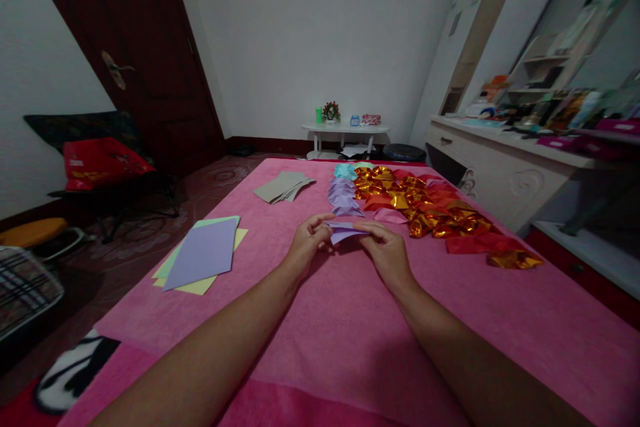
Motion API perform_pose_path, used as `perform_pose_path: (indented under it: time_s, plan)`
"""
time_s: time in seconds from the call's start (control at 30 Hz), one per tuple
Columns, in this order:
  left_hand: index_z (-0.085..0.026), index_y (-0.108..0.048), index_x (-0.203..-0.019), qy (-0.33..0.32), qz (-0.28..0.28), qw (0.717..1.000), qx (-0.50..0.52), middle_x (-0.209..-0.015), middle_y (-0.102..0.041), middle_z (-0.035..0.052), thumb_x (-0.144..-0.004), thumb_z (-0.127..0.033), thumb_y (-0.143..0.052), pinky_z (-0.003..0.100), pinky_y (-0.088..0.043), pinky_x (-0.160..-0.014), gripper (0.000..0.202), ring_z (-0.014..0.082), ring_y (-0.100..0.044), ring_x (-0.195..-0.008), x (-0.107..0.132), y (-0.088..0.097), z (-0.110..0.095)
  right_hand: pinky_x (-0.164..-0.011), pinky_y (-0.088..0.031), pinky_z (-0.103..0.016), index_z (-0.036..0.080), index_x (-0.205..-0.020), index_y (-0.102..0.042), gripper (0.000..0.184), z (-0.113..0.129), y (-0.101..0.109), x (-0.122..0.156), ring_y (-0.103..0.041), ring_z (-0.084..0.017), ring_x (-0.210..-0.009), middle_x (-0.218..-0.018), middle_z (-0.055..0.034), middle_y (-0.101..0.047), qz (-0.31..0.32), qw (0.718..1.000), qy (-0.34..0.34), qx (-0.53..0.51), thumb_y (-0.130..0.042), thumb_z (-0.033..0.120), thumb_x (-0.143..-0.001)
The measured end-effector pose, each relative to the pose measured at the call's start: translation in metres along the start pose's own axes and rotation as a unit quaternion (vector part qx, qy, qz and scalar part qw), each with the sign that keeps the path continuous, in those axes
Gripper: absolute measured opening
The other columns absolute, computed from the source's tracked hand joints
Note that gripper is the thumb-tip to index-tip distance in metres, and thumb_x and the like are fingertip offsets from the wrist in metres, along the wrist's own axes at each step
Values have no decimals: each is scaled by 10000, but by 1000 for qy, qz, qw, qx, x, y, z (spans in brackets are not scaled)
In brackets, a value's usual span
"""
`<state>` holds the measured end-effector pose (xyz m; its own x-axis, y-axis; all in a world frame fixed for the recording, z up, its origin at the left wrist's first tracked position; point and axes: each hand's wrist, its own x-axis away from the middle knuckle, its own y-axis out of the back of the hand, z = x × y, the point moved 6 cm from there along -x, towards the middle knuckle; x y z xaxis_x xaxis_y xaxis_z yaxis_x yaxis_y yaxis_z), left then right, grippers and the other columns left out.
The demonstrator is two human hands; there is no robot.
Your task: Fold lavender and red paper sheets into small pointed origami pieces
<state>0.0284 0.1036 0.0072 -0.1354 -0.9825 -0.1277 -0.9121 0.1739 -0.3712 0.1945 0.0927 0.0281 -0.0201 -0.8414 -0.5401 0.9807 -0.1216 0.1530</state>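
Note:
A folded piece of purple paper [345, 232] is stretched between my two hands above the pink cloth [320, 333]. My left hand [313, 240] pinches its left end, and my right hand [386, 250] grips the right end with thumb and fingers. Just beyond them, a column of folded purple papers [343, 195] runs away from me, with a folded light blue paper [344, 171] at its far end. Right of that column lie several shiny gold folded papers [425, 193] mixed with red folded papers [470, 245]. A folded pink paper [390, 215] sits close behind my right hand.
Flat purple, green and yellow sheets form a stack [203, 253] on the left. Grey sheets [284, 187] are fanned at the back left. A white side table [345, 127] stands by the wall, a cluttered dresser [500, 153] at right, and a chair with a red bag [103, 163] at left.

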Motion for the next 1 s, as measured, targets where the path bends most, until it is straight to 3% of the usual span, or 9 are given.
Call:
perform_pose_path:
  time_s: [0.17,0.3,0.6,0.8,1.0]
  plan:
    - [-122,-644,-972,-10,-25,999,-19,-794,-678,31,-599,-237,-771,198,-455,-534,410,93,-588,-567,-4,2,2,-951,-455,-408,230,-874,-739,209,13,-1,1,-620,-221,-1013,-1012,-55,-704,8,999,17,-35,-604,159,-731]
    - [-120,-668,-928,-33,-37,998,-25,-824,-692,49,-642,-287,-761,222,-475,-620,343,122,-615,-658,-6,3,4,-946,-455,-399,231,-879,-736,194,20,-3,2,-616,-218,-1016,-1017,-61,-696,27,998,19,-48,-607,178,-744]
    - [-104,-668,-826,-61,-75,993,-68,-702,-670,28,-675,-277,-731,211,-452,-570,239,104,-578,-581,-5,9,1,-943,-451,-381,227,-1002,-700,242,25,-10,6,-573,-226,-1092,-1108,-72,-654,92,994,1,-56,-603,326,-805]
    - [-114,-679,-843,-58,-64,994,-71,-733,-681,38,-651,-259,-750,227,-466,-582,251,118,-594,-599,-6,9,4,-909,-470,-366,214,-932,-712,198,16,-9,4,-601,-214,-1024,-1021,-74,-672,57,998,-3,-28,-630,326,-790]
    - [-105,-670,-873,-45,-52,994,-90,-591,-615,-2,-655,-291,-751,188,-407,-473,298,81,-522,-478,-3,4,1,-837,-488,-350,204,-880,-722,171,-2,-4,1,-623,-212,-916,-940,-64,-685,23,1000,-12,-1,-609,306,-804]
